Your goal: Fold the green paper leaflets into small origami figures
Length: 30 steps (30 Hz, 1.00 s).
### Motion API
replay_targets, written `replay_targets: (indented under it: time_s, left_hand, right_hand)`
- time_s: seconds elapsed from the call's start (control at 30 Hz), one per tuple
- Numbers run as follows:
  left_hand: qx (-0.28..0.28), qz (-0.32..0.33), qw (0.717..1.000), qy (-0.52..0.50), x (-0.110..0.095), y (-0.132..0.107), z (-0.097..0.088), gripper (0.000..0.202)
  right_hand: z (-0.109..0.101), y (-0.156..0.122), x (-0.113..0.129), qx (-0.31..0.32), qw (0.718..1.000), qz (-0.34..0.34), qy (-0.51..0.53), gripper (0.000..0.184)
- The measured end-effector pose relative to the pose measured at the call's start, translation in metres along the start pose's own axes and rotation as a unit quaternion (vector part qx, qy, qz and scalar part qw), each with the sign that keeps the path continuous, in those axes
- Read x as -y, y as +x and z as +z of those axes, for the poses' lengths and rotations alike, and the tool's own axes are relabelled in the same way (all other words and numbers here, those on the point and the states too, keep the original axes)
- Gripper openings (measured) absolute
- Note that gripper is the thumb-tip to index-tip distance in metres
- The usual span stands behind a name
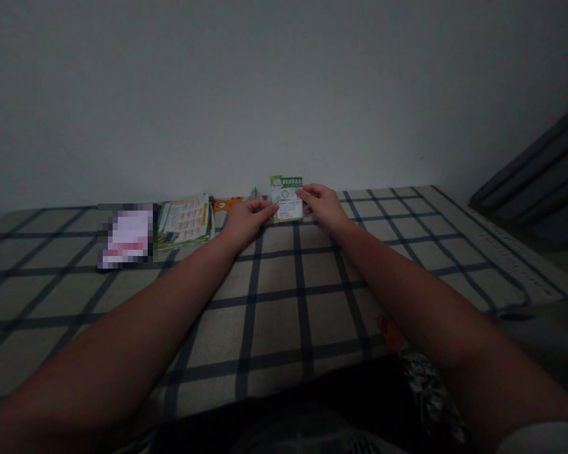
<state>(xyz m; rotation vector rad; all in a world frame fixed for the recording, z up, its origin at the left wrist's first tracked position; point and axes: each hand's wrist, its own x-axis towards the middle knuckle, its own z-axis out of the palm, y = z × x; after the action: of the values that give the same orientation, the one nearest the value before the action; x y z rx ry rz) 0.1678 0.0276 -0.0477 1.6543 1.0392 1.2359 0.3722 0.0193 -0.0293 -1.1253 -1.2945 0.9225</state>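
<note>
Both my arms reach forward over a checked cloth [274,302] toward the wall. Between my hands stands a small green and white booklet [286,197], held upright near the wall. My left hand [246,221] pinches its left edge. My right hand [322,207] grips its right edge with curled fingers. The booklet's lower part is partly hidden by my fingers.
To the left lies a stack of printed leaflets [185,222], and beside it a blurred pink and white item [127,237]. A small orange thing [227,203] lies by the wall. A dark striped fabric [534,183] rises at the right. The light is dim.
</note>
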Motion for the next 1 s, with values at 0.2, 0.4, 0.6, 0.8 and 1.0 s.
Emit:
replay_targets:
  time_s: [0.2,0.4,0.6,0.8,1.0]
  left_hand:
    - [-0.054,0.035,0.997,0.045,-0.0032,0.0005,-0.0017,0.025]
    - [-0.052,0.033,0.998,0.019,-0.0046,0.0010,-0.0007,0.025]
    - [-0.047,0.032,0.998,0.014,-0.0060,0.0016,0.0010,0.027]
    - [-0.052,0.033,0.998,0.017,-0.0027,0.0039,-0.0002,0.030]
    - [-0.062,0.036,0.997,0.012,-0.0012,0.0042,-0.0012,0.033]
  right_hand:
    - [0.0006,-0.0032,-0.0008,0.043,0.999,0.019,0.017,0.016]
    - [0.0015,-0.0015,-0.0051,0.049,0.999,0.012,0.010,0.011]
    - [0.0018,-0.0010,-0.0032,0.032,0.999,0.010,0.002,0.012]
    - [0.0005,-0.0046,-0.0015,0.054,0.998,0.018,0.011,0.016]
    - [0.0010,-0.0033,-0.0016,0.061,0.997,0.033,0.021,0.006]
